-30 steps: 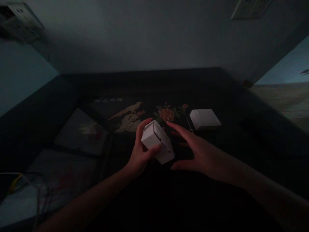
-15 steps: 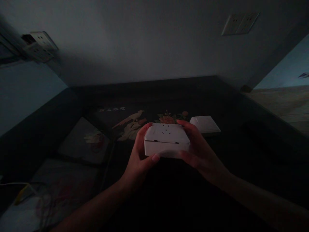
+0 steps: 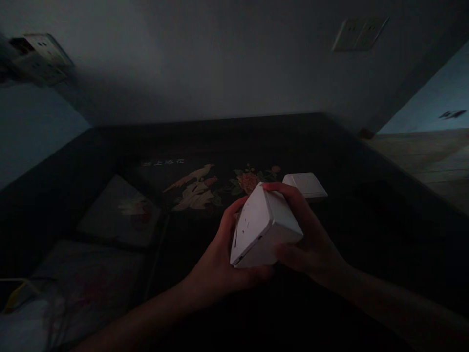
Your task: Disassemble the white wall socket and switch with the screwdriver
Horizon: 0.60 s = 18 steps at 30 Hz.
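Between both hands, above a dark surface, I hold a white socket box [image 3: 252, 222], tilted so its slotted front plate faces left. A thin gap with small dark notches runs along the plate's lower edge. My left hand [image 3: 222, 256] wraps round the left and underside, its thumb along the bottom. My right hand [image 3: 306, 232] grips the right side, fingers at the top corner and thumb on the near side wall. Just behind the right hand lies a second white box-shaped piece [image 3: 306, 186], partly covered by that hand.
The dark surface [image 3: 205, 142] carries a printed bird and flowers. Wall sockets [image 3: 359, 33] are at upper right, and more sockets [image 3: 47, 49] hang at upper left. Pale printed packages [image 3: 117, 210] lie at left, with cables [image 3: 32, 286] at lower left. The room is dim.
Both hands have turned the socket box from lying level, front plate up, to a steep tilt with the plate facing left. The view has shifted slightly; the second white piece stays on the surface.
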Each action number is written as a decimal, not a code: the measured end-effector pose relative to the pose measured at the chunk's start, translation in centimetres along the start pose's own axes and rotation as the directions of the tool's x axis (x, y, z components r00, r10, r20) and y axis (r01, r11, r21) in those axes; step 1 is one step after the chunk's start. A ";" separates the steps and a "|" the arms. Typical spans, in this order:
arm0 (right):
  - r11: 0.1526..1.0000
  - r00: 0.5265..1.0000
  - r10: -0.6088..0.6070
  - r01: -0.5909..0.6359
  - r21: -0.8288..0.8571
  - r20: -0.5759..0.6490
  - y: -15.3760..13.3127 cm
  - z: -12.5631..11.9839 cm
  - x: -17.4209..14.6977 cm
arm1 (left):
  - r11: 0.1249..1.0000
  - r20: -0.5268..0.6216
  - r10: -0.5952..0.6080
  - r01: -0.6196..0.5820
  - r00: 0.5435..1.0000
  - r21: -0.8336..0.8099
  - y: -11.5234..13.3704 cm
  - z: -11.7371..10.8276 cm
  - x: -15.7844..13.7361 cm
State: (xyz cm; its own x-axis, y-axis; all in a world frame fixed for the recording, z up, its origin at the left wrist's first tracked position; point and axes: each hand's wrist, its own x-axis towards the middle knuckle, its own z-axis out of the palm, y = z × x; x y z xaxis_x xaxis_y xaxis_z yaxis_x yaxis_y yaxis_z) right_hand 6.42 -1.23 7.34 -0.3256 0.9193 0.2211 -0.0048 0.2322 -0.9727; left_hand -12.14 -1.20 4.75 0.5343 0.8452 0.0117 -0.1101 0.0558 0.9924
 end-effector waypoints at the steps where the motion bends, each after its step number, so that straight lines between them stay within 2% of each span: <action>1: 1.000 1.000 0.007 -0.007 -0.006 0.000 0.0 -0.1 0.0 | 1.000 0.008 -0.009 0.009 1.000 -0.001 -0.1 0.1 0.0; 6: 0.997 0.999 0.045 -0.043 -0.066 0.029 0.0 -0.5 0.0 | 1.000 0.001 -0.015 0.015 1.000 -0.025 -0.3 0.1 -0.1; 9: 0.995 0.998 0.030 -0.023 -0.096 0.062 -0.1 -0.7 0.1 | 1.000 -0.004 -0.006 0.006 1.000 -0.007 -0.5 0.1 -0.3; 18: 0.994 0.998 0.031 -0.024 -0.109 0.058 -0.3 -0.8 0.1 | 1.000 0.007 0.001 -0.001 1.000 -0.028 -0.3 0.2 -0.3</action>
State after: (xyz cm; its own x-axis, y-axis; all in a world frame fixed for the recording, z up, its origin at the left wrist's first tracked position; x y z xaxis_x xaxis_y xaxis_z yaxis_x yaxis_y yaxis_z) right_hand 7.10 -0.98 7.72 -0.3803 0.9059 0.1866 0.1063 0.2432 -0.9641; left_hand -12.14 -1.58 4.48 0.5400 0.8416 0.0137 -0.1339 0.0698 0.9885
